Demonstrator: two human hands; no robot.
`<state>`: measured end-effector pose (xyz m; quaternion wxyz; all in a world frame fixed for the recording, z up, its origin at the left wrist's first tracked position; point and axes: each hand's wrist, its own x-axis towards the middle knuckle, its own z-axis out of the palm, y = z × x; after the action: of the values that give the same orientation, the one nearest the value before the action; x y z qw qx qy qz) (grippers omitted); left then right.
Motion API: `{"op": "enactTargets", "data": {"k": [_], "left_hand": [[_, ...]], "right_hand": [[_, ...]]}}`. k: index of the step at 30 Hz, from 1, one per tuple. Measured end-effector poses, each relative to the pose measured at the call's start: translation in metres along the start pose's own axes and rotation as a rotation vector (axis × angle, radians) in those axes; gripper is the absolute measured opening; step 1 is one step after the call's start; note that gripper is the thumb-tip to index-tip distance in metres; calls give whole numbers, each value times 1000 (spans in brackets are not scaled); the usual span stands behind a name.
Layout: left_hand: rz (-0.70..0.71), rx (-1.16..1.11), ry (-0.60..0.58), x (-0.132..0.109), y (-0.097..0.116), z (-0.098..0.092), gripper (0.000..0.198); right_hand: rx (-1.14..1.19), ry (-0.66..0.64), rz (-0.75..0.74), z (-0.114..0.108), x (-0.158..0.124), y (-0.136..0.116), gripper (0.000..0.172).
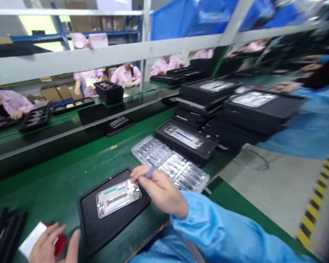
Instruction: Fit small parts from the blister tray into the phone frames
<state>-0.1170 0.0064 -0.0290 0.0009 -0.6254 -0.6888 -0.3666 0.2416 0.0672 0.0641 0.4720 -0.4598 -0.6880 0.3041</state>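
A silver phone frame (117,198) with blue strips lies on a black tray (109,230) on the bench in front of me. My right hand (160,186) is closed around a slim purple tool (150,171), its fingertips over the frame's upper right end. The tip of the tool is hidden by my fingers, so its exact kind cannot be made out. At the lower left, my left hand (53,244) has thumb and fingers apart. It is over or against a white card-like piece (34,239) and a red piece (60,245); no grip on them is visible.
A clear plastic tray of small parts (170,162) lies beyond my right hand. Behind it are a black tray with another frame (186,140) and stacked black trays (205,95). Dark trays (5,233) lie at far left. A co-worker's blue sleeve (307,120) is at right.
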Motion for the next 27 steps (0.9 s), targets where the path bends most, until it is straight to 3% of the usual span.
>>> {"op": "enactTargets", "data": {"k": [3, 5, 8, 12, 17, 22, 27], "left_hand": [[151, -47, -68, -2, 13, 40, 36], [214, -41, -170, -6, 18, 57, 32], [221, 10, -258, -9, 16, 69, 29], [210, 57, -280, -10, 14, 69, 29], [193, 76, -279, -10, 26, 60, 28], [176, 70, -300, -14, 26, 57, 28], [175, 60, -299, -14, 24, 57, 26]], "right_hand": [[-429, 172, 134, -100, -17, 17, 28], [-827, 84, 326, -154, -30, 35, 29], [-937, -86, 406, -192, -52, 58, 20], [-966, -195, 384, -184, -68, 72, 15], [-1051, -231, 408, -172, -59, 81, 16], [-1105, -241, 385, -166, -57, 68, 17], [-1024, -326, 315, -144, -61, 59, 15]]}}
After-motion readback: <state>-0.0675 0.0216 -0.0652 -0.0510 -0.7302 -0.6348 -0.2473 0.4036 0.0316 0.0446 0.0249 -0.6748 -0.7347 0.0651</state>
